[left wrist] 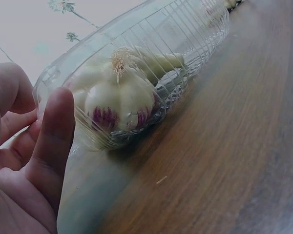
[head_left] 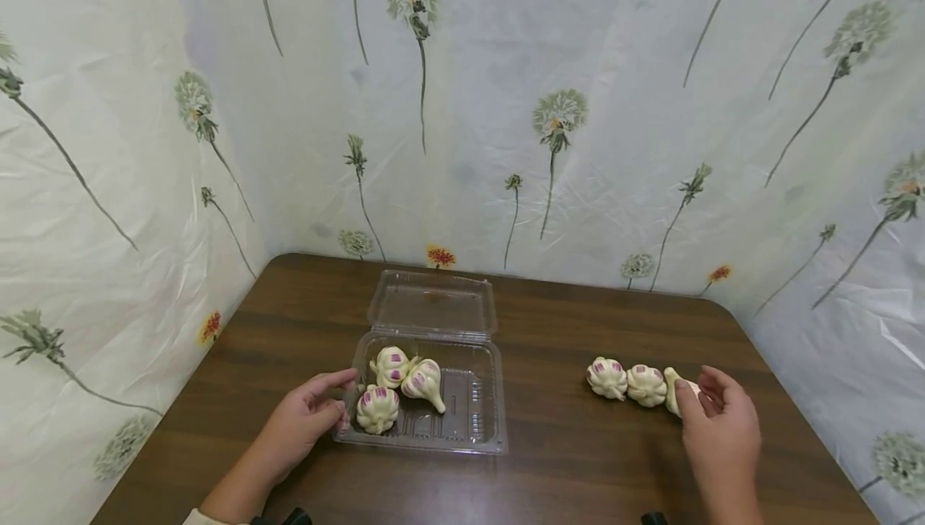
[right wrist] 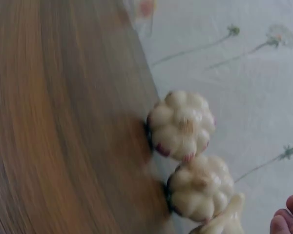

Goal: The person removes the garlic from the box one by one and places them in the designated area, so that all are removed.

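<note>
A clear plastic clamshell container (head_left: 491, 396) stands on the table with its lid (head_left: 433, 304) folded back. Inside its left part lie three garlic bulbs (head_left: 377, 409) with purple streaks. My left hand (head_left: 307, 421) pinches the container's left rim between thumb and fingers; the left wrist view shows one garlic bulb (left wrist: 117, 97) through the ribbed wall. On the right, two garlic bulbs (head_left: 607, 378) sit side by side, and a third garlic bulb (head_left: 672, 388) with its stem up is beside them. My right hand (head_left: 723, 421) hovers at that third bulb, thumb and fingers apart, partly covering it.
The brown wooden table (head_left: 556, 461) has rounded far corners. A pale curtain (head_left: 477, 107) printed with dandelions hangs close behind it and along both sides. Between the container and the right-hand garlic row, bare tabletop shows.
</note>
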A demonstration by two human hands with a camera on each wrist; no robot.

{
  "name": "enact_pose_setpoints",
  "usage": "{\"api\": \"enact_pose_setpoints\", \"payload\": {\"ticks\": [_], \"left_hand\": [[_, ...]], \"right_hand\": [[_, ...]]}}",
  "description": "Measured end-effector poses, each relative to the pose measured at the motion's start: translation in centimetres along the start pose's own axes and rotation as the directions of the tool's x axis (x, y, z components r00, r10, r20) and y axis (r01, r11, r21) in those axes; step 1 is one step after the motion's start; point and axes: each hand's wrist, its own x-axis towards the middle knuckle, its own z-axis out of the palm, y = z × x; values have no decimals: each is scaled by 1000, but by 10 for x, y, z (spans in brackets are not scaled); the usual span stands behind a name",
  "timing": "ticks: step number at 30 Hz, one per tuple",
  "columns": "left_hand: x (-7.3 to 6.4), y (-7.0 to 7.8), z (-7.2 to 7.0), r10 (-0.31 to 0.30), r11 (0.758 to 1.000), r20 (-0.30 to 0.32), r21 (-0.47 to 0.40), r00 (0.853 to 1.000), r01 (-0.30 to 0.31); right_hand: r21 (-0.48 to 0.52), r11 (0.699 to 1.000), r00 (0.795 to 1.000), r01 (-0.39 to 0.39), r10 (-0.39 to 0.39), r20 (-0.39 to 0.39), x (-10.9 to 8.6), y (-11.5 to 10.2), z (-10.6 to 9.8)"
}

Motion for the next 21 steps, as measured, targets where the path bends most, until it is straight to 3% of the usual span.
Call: {"api": "enact_pose_setpoints", "payload": {"ticks": [11, 21], "left_hand": [[-1, 2, 0, 2, 1000, 3, -12, 1000, -2], [-1, 2, 1, 0, 1000, 6, -16, 1000, 0]], "right_hand": [[105, 994, 994, 10, -22, 105, -14, -19, 11], [146, 981, 955, 130, -163, 249, -30, -39, 27]]}}
